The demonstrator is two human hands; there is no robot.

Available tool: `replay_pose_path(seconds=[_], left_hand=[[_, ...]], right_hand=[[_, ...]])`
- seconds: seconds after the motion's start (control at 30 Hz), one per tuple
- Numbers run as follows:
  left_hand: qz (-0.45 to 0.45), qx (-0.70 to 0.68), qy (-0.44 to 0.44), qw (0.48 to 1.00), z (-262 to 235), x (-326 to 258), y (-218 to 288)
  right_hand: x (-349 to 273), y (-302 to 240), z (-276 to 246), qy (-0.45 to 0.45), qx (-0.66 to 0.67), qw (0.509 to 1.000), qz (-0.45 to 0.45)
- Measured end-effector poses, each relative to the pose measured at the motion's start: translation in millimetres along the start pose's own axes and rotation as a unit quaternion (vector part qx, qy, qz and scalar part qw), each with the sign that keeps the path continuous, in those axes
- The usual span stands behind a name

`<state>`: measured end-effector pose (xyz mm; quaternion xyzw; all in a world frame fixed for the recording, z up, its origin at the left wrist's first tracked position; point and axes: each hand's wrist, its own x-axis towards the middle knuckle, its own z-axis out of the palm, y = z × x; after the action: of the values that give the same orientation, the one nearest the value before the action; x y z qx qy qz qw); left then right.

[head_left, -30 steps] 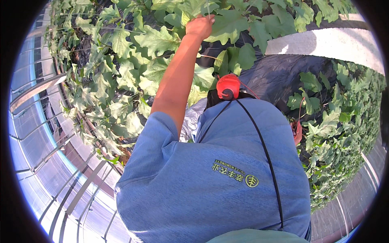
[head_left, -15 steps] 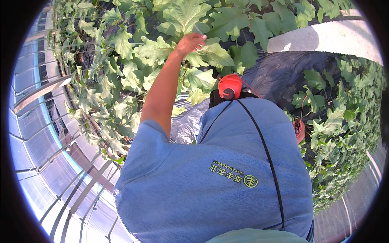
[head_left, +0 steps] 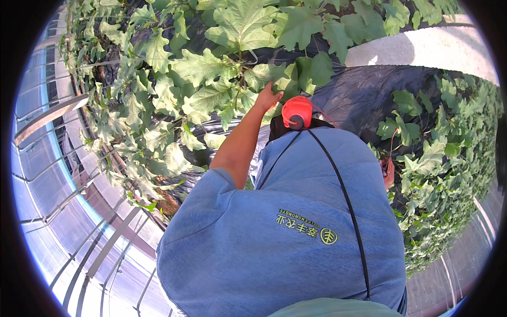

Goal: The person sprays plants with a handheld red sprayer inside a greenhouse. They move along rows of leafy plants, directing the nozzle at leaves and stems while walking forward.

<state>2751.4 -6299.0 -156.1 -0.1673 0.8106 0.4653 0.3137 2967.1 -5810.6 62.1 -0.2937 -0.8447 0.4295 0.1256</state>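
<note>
My left hand (head_left: 269,99) is low among the broad lobed leaves of an eggplant-like plant (head_left: 240,79). Its thumb and fingers stand apart beside a shaded leaf (head_left: 288,82); I see nothing held in them. A thin pale hook-shaped piece (head_left: 254,56) shows at the stem above it. Against my belly sits a round red reel (head_left: 298,112) with a dark knob, and a thin red line runs from it to the right. My right hand (head_left: 388,173), half hidden by my blue shirt, closes around a thin red string (head_left: 391,153); its fingertips are hard to see.
Black plastic film (head_left: 369,98) covers the soil. A pale curved band (head_left: 422,50) crosses the upper right. Dense plants (head_left: 449,174) fill the right side. Metal rods and clear sheeting (head_left: 68,195) line the left. A black cord (head_left: 343,195) runs down my shirt.
My left hand has come down and slightly right from the upper stem, toward the reel. The leaves around it have shifted. My right hand stays nearly in place.
</note>
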Motion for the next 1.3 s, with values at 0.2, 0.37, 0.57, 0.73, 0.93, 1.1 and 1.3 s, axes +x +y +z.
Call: replay_pose_path(seconds=[0.2, 0.37, 0.57, 0.73, 0.93, 1.1, 1.3], left_hand=[[0.077, -0.096, 0.1, 0.987, -42.3, -24.5, 25.0], [0.068, -0.099, 0.302, 0.945, -105.0, -49.5, 81.0], [0.139, -0.159, 0.03, 0.977, -196.7, -29.6, 176.6], [0.247, 0.0, 0.12, 0.962, -254.7, -19.6, 218.2], [0.243, 0.168, 0.178, 0.939, -287.0, -29.6, 223.8], [0.298, 0.269, 0.307, 0.863, -283.7, -37.9, 219.4], [0.353, 0.257, 0.272, 0.858, -287.0, -46.9, 220.7]], right_hand=[[7.2, -7.5, -8.2, 0.005, 0.036, 0.999, -0.01], [5.8, -10.4, 0.4, -0.012, 0.049, 0.999, -0.002], [4.7, -9.8, 7.8, -0.045, 0.05, 0.998, 0.005], [9.8, -2.0, 8.5, -0.026, 0.08, 0.996, -0.022], [2.4, 4.7, 5.6, -0.01, 0.101, 0.995, 0.019], [7.1, 9.9, 2.3, -0.018, 0.085, 0.996, 0.011], [24.8, 15.6, -0.7, -0.041, 0.099, 0.994, 0.007]])
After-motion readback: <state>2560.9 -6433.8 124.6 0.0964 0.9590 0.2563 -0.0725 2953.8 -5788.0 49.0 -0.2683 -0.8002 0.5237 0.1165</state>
